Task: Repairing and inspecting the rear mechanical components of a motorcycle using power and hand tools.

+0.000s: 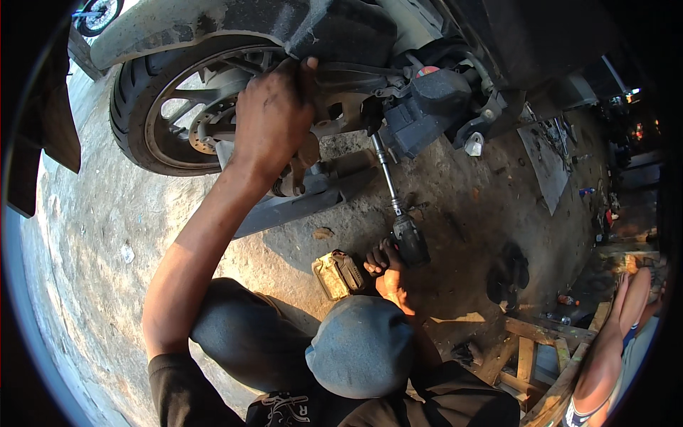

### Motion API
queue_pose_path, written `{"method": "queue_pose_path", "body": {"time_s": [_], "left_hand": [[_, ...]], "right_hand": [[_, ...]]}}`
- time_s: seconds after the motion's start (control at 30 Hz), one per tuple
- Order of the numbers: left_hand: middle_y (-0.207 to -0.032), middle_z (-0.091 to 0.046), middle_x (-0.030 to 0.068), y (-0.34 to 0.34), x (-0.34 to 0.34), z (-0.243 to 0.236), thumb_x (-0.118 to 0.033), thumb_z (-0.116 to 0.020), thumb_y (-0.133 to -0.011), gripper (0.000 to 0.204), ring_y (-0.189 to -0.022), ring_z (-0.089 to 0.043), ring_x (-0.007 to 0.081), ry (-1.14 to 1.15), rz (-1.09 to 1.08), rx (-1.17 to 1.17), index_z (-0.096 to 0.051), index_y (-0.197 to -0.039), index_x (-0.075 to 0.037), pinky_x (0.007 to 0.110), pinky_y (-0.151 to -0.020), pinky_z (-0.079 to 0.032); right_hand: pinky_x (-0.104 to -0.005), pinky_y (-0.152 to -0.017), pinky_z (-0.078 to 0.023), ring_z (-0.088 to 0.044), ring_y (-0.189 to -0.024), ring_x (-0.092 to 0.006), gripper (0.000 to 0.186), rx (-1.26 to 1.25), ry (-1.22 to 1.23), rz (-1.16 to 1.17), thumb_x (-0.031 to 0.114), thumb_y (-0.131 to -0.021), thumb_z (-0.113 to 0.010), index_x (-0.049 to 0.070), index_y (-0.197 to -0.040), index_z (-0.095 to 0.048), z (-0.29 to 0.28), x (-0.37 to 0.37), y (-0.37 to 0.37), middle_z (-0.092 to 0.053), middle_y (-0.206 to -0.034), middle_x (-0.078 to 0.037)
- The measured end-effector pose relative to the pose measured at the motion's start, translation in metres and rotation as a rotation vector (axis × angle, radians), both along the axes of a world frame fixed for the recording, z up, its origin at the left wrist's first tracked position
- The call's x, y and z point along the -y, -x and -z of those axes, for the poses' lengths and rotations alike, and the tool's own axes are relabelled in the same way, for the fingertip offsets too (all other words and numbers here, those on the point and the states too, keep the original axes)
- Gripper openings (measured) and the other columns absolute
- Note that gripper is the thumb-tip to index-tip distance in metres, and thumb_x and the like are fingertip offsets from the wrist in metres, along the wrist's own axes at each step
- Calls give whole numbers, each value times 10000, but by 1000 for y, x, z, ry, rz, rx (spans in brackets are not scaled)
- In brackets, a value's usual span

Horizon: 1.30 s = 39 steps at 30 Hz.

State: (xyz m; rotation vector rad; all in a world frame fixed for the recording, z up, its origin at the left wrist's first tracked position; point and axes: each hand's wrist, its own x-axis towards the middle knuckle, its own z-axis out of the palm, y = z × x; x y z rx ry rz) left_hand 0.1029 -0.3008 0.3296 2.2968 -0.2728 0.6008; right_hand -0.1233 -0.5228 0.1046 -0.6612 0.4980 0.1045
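Observation:
A motorcycle stands at the top, its rear wheel (131, 117) and brake disc (201, 134) to the left. Over its rear swingarm area is my left hand (274, 117), closed with the fingers curled behind; what they grip is hidden. Low on the right, my right hand (388, 269) wraps round the handle of a cordless impact wrench (410, 240). The tool's yellowish battery pack (338, 275) sticks out left of that hand. From its nose, a long metal extension bar (385, 167) runs up to the underside beside the black engine-side casing (420, 117). The bar's far end is hidden.
My bent knees (363, 345) are close below the wrench. To the right lie a flat sheet with tools (548, 160), dark footwear (508, 274) and a plastic bottle (568, 300). Wooden framing (526, 356) and another person's bare limb (601, 363) occupy the lower right.

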Motion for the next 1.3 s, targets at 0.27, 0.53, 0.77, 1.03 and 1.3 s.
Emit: {"method": "queue_pose_path", "body": {"time_s": [0.27,0.53,0.77,1.03,1.3], "left_hand": [[-748,-618,252,2,0,0,-339,-462,-1018,427,-790,-596,474,-12,9,-25,-602,-810,6,512,-676,-458],[-742,-615,249,1,0,1,-331,-465,-1018,421,-777,-595,473,-13,14,-19,-601,-807,8,512,-668,-454],[-728,-611,247,2,0,0,-341,-471,-1017,425,-774,-595,473,-7,8,-13,-607,-815,8,508,-664,-454],[-730,-614,248,1,0,0,-338,-477,-1015,417,-768,-596,474,-11,2,-10,-610,-822,7,515,-657,-454],[-745,-614,256,0,0,1,-307,-490,-1011,386,-779,-594,477,-15,10,1,-601,-815,6,512,-660,-455]], "right_hand": [[-274,-529,-293,-308,-488,-91,348,33,27,-61,276,-972,-592,154,-703,-408,0,-4,0,-298,-567,45],[-276,-528,-300,-308,-489,-94,366,50,52,-57,276,-980,-580,157,-687,-394,-4,-4,-2,-296,-566,44],[-278,-536,-303,-317,-492,-97,232,89,-29,-44,246,-986,-561,137,-815,-448,6,-4,-1,-299,-563,42],[-280,-528,-294,-302,-482,-98,204,56,40,-32,243,-987,-547,136,-836,-460,7,-3,-2,-288,-561,42],[-283,-526,-302,-299,-480,-96,227,129,-16,-49,235,-986,-535,140,-803,-439,12,-7,-2,-285,-563,46]]}}
